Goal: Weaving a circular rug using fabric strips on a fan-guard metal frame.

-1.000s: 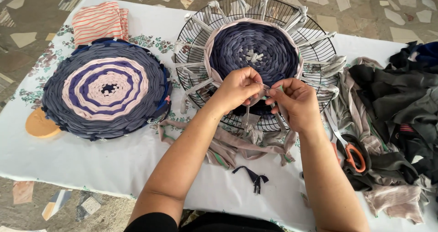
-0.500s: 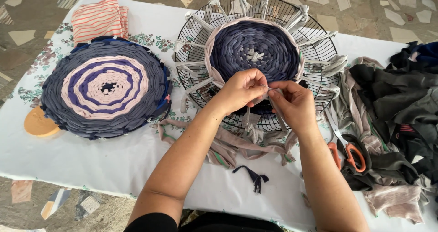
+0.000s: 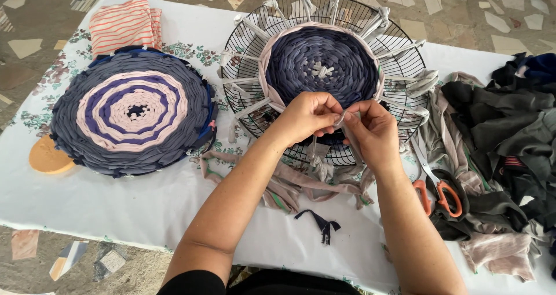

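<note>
A round black wire frame point(image 3: 405, 63) lies on the white tablecloth point(image 3: 116, 196), with white strips tied as spokes and a woven disc of dark blue and pink fabric point(image 3: 318, 63) inside it. Over the frame's near edge, my left hand point(image 3: 307, 116) and my right hand point(image 3: 373, 130) meet fingertip to fingertip. Both pinch a thin pale grey fabric strip point(image 3: 341, 121) that hangs down between them toward loose strips point(image 3: 301, 182) on the cloth.
A finished round rug point(image 3: 133, 109) in grey, purple and pink lies at the left, over an orange disc point(image 3: 46, 159). Striped folded cloth point(image 3: 121, 22) sits behind it. Orange-handled scissors point(image 3: 437, 188) and a heap of dark clothes point(image 3: 504, 127) lie at the right. A small dark scrap point(image 3: 321, 222) lies near me.
Both hands have stayed at the frame's near edge, shifting only slightly while working the pale strip between the fingertips.
</note>
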